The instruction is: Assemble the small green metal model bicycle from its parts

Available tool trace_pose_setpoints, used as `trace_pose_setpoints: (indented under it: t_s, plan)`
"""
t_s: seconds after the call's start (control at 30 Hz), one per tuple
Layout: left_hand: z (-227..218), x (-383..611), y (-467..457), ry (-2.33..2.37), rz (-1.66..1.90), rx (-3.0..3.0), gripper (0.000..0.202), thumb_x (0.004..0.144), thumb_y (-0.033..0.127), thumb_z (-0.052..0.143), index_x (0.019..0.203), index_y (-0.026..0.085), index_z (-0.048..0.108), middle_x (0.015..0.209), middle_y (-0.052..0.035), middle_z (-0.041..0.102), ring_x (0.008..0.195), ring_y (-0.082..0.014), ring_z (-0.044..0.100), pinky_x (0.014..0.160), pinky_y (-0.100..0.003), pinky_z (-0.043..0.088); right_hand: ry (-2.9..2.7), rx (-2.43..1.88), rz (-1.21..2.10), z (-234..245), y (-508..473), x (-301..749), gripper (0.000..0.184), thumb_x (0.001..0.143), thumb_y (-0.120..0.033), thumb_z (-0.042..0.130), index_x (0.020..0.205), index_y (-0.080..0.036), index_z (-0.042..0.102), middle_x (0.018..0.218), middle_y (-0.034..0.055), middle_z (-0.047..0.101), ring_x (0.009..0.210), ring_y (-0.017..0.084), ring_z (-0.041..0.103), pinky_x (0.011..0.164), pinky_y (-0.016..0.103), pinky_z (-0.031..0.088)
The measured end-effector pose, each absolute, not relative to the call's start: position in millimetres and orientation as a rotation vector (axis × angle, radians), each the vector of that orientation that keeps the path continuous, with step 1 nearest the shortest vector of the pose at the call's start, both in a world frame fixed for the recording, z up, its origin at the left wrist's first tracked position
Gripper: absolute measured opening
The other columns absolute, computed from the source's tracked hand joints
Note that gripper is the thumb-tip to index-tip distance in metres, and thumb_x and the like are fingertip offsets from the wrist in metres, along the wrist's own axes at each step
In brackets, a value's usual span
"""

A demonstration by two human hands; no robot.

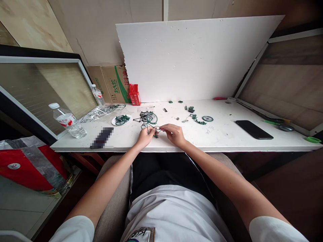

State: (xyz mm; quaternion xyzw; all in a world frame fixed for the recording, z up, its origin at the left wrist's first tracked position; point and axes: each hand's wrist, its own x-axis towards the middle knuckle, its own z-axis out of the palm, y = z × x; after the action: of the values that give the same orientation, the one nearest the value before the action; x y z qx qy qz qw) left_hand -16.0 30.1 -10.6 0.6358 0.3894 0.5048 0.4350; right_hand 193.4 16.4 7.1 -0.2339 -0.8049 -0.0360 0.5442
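Observation:
My left hand (145,137) is closed on a small green model bicycle frame (148,130) just above the table's front edge. My right hand (176,135) pinches a thin dark curved piece (157,128) against that frame; its exact kind is too small to make out. Behind the hands lies a model bicycle wheel (152,118) beside black sprue pieces (143,116). A white plate (129,121) to the left bears green model parts (122,119). Off to the right are a second spoked wheel (208,118) and a curved green part (200,122).
Along the left stand a water bottle (69,121) and a bag of black sprues (94,113). A red box (134,95) and a carton (111,82) are at the back left. A white board (196,60) leans behind. A black phone (253,129) lies right.

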Motion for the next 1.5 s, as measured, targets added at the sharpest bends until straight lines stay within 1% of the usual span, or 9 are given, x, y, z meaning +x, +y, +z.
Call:
trace_pose_setpoints:
  t_s: [0.1,0.23,0.47,0.7,0.93,1.17,1.27,1.33,1.5]
  plan:
    - [-8,-15,28,0.973,1.265,1.556,0.042,0.091,0.057,0.073,0.089,0.015,0.070,0.089,-0.0115,0.079,0.074,-0.0213,0.075,0.077,-0.035,0.059,-1.900,-0.543,-0.125,5,18,193,0.042,0.103,-0.006,0.046,0.125,-0.024,0.077,0.104,0.0063,0.082,0.090,0.017,0.078,0.078,0.030,0.063]
    - [-2,-13,25,0.974,1.277,1.527,0.045,0.089,0.060,0.074,0.089,0.015,0.070,0.088,-0.0112,0.078,0.072,-0.0215,0.075,0.075,-0.035,0.059,-1.906,-0.522,-0.134,5,19,192,0.037,0.104,-0.014,0.058,0.136,-0.025,0.072,0.109,0.0096,0.080,0.095,0.020,0.077,0.079,0.032,0.062]
    - [-5,-14,26,0.983,1.269,1.553,0.043,0.091,0.059,0.072,0.088,0.015,0.070,0.087,-0.0114,0.078,0.076,-0.0226,0.075,0.077,-0.036,0.060,-1.891,-0.575,-0.085,4,20,193,0.031,0.106,-0.024,0.061,0.134,-0.028,0.074,0.101,0.0087,0.075,0.087,0.019,0.073,0.074,0.031,0.060]
    - [-6,-14,27,0.991,1.263,1.580,0.044,0.091,0.060,0.071,0.089,0.016,0.070,0.088,-0.0114,0.078,0.076,-0.0223,0.075,0.076,-0.035,0.059,-1.878,-0.607,-0.145,4,19,191,0.027,0.107,-0.023,0.059,0.127,-0.026,0.076,0.094,0.0072,0.073,0.082,0.017,0.071,0.068,0.028,0.057]
    - [-3,-14,26,1.001,1.260,1.567,0.046,0.089,0.060,0.073,0.089,0.015,0.070,0.087,-0.0114,0.078,0.073,-0.0218,0.075,0.076,-0.035,0.058,-1.878,-0.676,-0.141,3,15,189,0.030,0.107,-0.024,0.059,0.137,-0.023,0.062,0.099,0.0061,0.079,0.081,0.017,0.077,0.066,0.026,0.058]
    - [-5,-14,27,1.012,1.265,1.556,0.044,0.089,0.058,0.074,0.089,0.015,0.070,0.087,-0.0114,0.079,0.072,-0.0214,0.075,0.074,-0.034,0.058,-1.822,-0.693,0.086,3,13,189,0.023,0.106,-0.026,0.057,0.128,-0.022,0.062,0.101,0.0076,0.081,0.087,0.018,0.080,0.065,0.027,0.060]
    - [-6,-14,27,1.004,1.261,1.547,0.043,0.090,0.057,0.074,0.089,0.015,0.071,0.084,-0.0115,0.078,0.073,-0.0218,0.075,0.075,-0.035,0.059,-1.723,-0.706,0.275,8,13,190,0.014,0.102,-0.032,0.064,0.108,-0.021,0.070,0.096,0.0075,0.082,0.082,0.019,0.080,0.067,0.029,0.063]
    - [-8,-15,28,0.998,1.259,1.551,0.042,0.091,0.056,0.073,0.089,0.015,0.071,0.081,-0.0107,0.077,0.073,-0.0217,0.074,0.076,-0.035,0.060,-1.641,-0.719,0.373,11,13,191,0.017,0.099,-0.036,0.071,0.095,-0.020,0.073,0.094,0.0086,0.082,0.080,0.021,0.081,0.070,0.032,0.066]
    - [-10,-15,30,0.987,1.257,1.577,0.040,0.093,0.055,0.071,0.089,0.015,0.071,0.081,-0.0102,0.077,0.075,-0.0212,0.074,0.076,-0.035,0.060,-1.637,-0.714,0.341,13,10,190,0.018,0.094,-0.035,0.077,0.106,-0.021,0.079,0.097,0.0071,0.084,0.084,0.021,0.082,0.070,0.030,0.066]
